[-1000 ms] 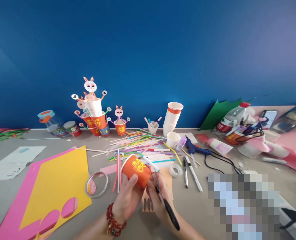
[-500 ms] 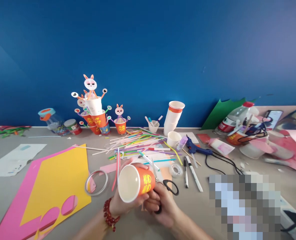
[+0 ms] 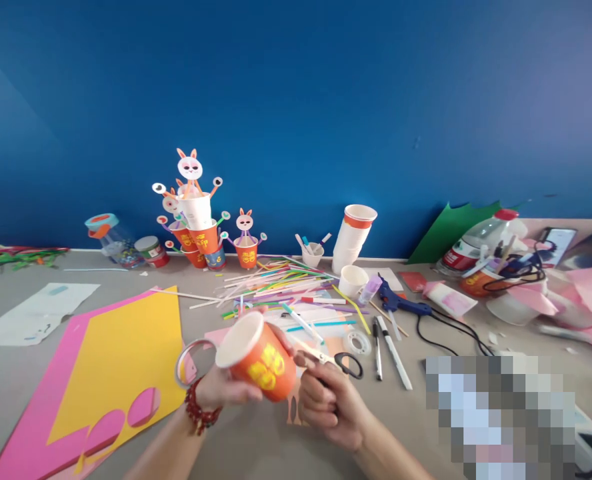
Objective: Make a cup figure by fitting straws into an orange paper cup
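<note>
With the left hand (image 3: 229,390) wrapped round the tilted cup (image 3: 265,363) and the right hand (image 3: 332,401), just beside its base, clutching scissors (image 3: 329,358), I'd fear a loose grip letting the cup roll and the scissors nick nearby fingers.

Left hand (image 3: 233,388): bare. Bracelet (image 3: 201,409) worn just behind it, around end of left forearm (image 3: 165,445). Beads (image 3: 196,404) small, rounded, dark red, glossy highlights on some. Set close together, more than one row deep; exact count of rows hard to tell, picture soft there. Short piece hanging from lower side of bracelet, too blurred to tell beads or cord. Rest of left forearm bare, down to bottom edge. Right hand (image 3: 329,403) and right forearm (image 3: 391,441) bare as well.
</note>
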{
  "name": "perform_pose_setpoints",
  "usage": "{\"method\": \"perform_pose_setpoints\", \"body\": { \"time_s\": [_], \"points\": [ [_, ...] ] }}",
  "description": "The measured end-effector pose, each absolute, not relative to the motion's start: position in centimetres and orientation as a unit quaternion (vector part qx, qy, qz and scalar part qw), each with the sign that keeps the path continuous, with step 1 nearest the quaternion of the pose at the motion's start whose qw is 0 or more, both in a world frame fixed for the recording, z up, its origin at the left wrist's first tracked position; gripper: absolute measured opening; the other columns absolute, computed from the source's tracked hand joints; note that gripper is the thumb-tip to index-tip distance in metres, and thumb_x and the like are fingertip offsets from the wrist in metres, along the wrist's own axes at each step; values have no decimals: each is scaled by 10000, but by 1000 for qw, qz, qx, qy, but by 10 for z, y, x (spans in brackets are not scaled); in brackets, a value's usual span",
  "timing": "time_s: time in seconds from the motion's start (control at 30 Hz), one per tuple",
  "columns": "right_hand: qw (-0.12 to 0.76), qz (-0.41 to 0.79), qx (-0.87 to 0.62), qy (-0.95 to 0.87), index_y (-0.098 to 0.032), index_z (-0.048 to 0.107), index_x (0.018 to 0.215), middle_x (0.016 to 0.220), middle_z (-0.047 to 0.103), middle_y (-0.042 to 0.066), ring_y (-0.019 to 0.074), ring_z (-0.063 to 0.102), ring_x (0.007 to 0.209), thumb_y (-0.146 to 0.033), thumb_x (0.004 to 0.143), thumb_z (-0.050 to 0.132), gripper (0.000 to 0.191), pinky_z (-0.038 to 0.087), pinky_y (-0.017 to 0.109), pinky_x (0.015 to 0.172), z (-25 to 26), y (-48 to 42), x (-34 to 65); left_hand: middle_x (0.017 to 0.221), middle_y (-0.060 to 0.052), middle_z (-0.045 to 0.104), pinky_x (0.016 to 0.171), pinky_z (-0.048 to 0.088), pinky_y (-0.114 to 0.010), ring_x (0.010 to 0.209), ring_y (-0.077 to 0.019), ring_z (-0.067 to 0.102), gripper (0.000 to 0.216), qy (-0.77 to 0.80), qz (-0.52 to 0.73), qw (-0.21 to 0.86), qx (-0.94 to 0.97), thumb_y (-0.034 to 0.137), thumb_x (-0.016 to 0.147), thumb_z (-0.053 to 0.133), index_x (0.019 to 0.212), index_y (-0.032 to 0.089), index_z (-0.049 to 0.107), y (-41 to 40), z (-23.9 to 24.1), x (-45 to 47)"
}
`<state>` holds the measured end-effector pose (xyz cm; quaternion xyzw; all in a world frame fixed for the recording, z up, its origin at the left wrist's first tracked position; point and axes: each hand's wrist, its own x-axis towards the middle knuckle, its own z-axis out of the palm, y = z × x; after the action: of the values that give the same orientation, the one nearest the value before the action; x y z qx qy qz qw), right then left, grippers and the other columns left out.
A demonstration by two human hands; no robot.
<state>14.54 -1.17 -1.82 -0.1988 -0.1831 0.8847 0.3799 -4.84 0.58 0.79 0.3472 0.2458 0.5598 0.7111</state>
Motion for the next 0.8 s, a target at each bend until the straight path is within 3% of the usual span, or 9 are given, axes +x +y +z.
{"method": "perform_pose_setpoints", "body": {
  "time_s": [0.1,0.17,0.27,0.43,0.53,0.67,0.8],
  "points": [
    [481,806,-264,-222,-212,502,809,420,217,-159,45,55,402,-355,782,746,284,165,134,357,-15,-7,144,1252,-130,658,1024,489,-434,1253,-338,549,748,187,619,731,216,388,674,812,1342,240,510,21,6,-45],
    [514,749,-310,-282,-210,499,799,448,242,-149,45,102,400,-384,803,721,282,206,151,374,-16,-6,142,1252,-134,662,1039,483,-398,1263,-283,555,580,177,610,761,132,405,839,661,1359,213,489,30,3,-42],
    [530,640,-386,-402,-202,529,789,487,362,-113,50,249,390,-390,816,692,250,262,183,406,-20,-7,143,1185,-128,702,999,514,-361,1234,-251,585,404,186,611,768,49,347,940,531,1310,186,533,37,-1,-39],
    [475,499,-417,-593,-182,652,821,626,571,-13,118,500,528,-225,831,601,68,377,238,517,-18,-11,151,1120,-105,731,986,522,-355,1223,-259,591,323,179,611,771,24,367,957,500,1170,163,633,37,-1,-38],
    [430,470,-378,-672,-185,703,821,692,631,24,154,572,605,-166,821,532,172,396,252,543,-14,-13,151,1103,-98,734,998,507,-344,1213,-252,596,299,171,603,779,32,371,949,511,1079,152,669,37,-2,-38],
    [427,435,-429,-666,-191,702,871,612,597,-3,132,533,517,-210,849,526,178,364,238,500,-15,-12,148,1095,-102,727,997,492,-364,1148,-249,625,291,195,574,787,113,356,892,597,1080,147,673,34,-7,-38],
    [488,427,-479,-592,-194,634,1006,563,526,-39,120,489,491,-289,872,559,180,361,229,480,-19,-8,147,1089,-102,722,922,502,-370,1041,-257,659,422,306,557,714,296,224,791,721,1200,175,630,26,-10,-34]
  ]
}}
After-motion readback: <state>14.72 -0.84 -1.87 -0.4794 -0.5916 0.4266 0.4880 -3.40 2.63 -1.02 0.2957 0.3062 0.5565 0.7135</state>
